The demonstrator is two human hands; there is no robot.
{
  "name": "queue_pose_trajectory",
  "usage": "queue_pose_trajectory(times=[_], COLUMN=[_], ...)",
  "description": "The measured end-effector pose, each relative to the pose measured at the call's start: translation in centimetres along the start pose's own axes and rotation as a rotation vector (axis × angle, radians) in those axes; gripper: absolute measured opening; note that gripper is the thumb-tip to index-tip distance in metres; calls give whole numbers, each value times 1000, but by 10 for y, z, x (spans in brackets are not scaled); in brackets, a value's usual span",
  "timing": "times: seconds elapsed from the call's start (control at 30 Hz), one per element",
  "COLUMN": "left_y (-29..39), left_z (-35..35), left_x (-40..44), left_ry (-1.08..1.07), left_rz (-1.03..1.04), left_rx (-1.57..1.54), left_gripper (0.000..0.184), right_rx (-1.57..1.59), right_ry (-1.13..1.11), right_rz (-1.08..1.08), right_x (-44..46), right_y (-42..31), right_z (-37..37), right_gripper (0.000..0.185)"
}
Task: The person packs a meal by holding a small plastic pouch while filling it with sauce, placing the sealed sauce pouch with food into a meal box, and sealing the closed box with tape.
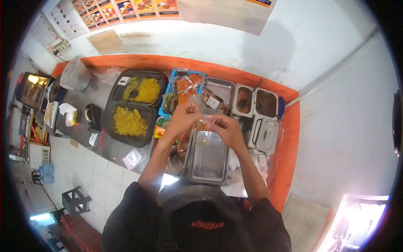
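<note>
My left hand [187, 115] and my right hand [226, 128] are close together over the counter, fingers pinched on a small clear plastic bag [204, 124] with something brownish in it. Each hand holds one side of the bag's top. Just below them lies a steel tray [210, 161] with a clear, shiny bottom. Behind my hands is a blue tray [171, 86] with orange packets [184, 89], and beside it a steel tray [222, 85] with dark wrapped items and a white label.
Black trays [110, 126] of yellow food stand left of centre. Steel containers [252, 110] with dark contents and a lidded one [267, 135] stand at the right. A clear tub [75, 74] and a black tape dispenser [92, 117] are further left. A wall rises behind.
</note>
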State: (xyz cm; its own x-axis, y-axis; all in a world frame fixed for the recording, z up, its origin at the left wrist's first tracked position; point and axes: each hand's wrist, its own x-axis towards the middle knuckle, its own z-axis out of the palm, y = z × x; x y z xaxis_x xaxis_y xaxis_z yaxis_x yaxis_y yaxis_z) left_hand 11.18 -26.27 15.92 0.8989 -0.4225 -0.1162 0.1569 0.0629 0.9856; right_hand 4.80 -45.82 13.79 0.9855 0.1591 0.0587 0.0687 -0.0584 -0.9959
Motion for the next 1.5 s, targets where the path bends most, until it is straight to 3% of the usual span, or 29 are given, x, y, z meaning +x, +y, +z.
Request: queue_pose_trajectory(times=[0.17,0.23,0.3,0.4,0.53,0.7,0.97,1.03,1.1,1.13,1.3,1.5], left_y=[29,42,41,48,58,82,99,109,111,117,129,132], left_z=[-17,-11,-25,-47,-81,-135,-279,-313,-356,-375,-460,-505], left_x=[-45,-66,-82,-105,-137,-187,-277,-305,-331,-347,-427,-501], left_ry=[78,191,159,206,352,623,873,1043,1074,1107,1310,1524], left_rz=[84,298,322,327,487,499,608,519,581,598,650,697], left_rx=[-118,-36,-20,-15,-69,-46,285,271,178,154,39,-9], left_gripper=[11,23,30,24,12,7,12,14,16,17,16,15], right_rx=[9,28,120,149,126,80,13,56,176,206,239,268], right_ry=[79,57,5,-58,-109,-187,-459,-528,-536,-589,-802,-972], right_rz=[-40,-113,-55,-80,-148,-198,-166,-156,-281,-199,-187,-305], right_x=[7,13,15,22,32,49,101,114,126,125,142,135], right_y=[-35,-44,-59,-78,-108,-136,-165,-159,-157,-169,-191,-205], right_z=[31,39,50,75,127,210,383,444,510,537,674,786], right_gripper=[26,25,23,19,12,10,17,18,19,18,17,19])
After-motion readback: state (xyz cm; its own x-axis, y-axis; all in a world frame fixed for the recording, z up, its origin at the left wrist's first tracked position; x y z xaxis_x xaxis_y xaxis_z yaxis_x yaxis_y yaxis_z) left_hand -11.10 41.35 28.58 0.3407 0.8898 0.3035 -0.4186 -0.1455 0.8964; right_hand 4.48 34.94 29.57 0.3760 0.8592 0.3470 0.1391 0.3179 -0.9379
